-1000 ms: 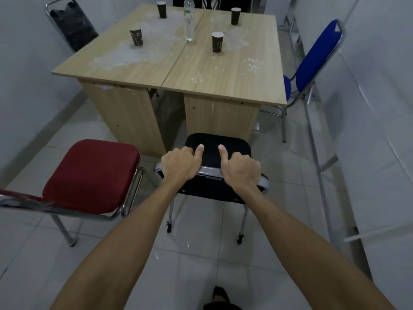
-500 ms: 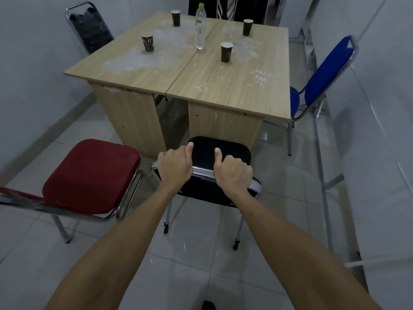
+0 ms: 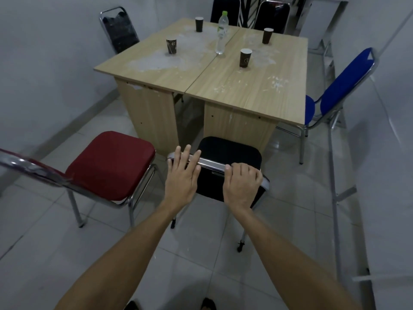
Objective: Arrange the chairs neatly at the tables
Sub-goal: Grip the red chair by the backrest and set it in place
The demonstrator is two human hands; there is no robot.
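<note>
A black chair (image 3: 230, 153) with a chrome frame stands right in front of me, its seat pointing at the near end of two light wooden tables (image 3: 243, 86) pushed together. My right hand (image 3: 242, 186) is curled around the chrome top rail of the backrest. My left hand (image 3: 182, 173) lies on the rail's left end with its fingers spread flat. A red chair (image 3: 111, 164) stands to the left of the black one, turned at an angle. A blue chair (image 3: 342, 88) sits at the tables' right side.
Several dark paper cups (image 3: 245, 57) and a clear water bottle (image 3: 221, 33) stand on the tabletops. Black chairs (image 3: 119, 32) line the far left and far side. A white wall panel with a metal pole (image 3: 334, 175) runs along the right.
My left hand has opened from a grip into flat, spread fingers on the rail. The right hand keeps its hold. The view has lifted, and the chair sits slightly nearer the tables.
</note>
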